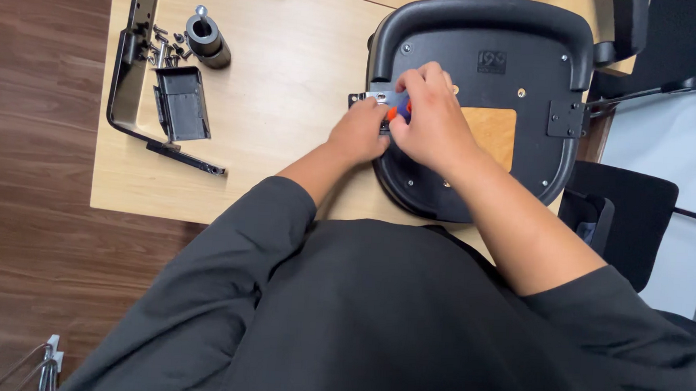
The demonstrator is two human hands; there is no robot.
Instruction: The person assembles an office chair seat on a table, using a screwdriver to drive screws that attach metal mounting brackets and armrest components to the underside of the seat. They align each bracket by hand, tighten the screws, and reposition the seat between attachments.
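Both hands meet at the left edge of an upturned black chair seat lying on a wooden table. The left hand presses its fingertips on a small metal bracket at the seat's rim, and the right hand is closed around a tool with a blue and orange handle, probably a screwdriver, its tip hidden between the hands. The seat looks stiff, fairly heavy and unlikely to slide; its curved rim would give the best hold. The bracket looks thin, hard and light, apt to shift unless pinned flat. The short handle seems grippy but would need a firm wrap. Well to the left of the hands lie a black metal frame, loose screws and a dark cylinder.
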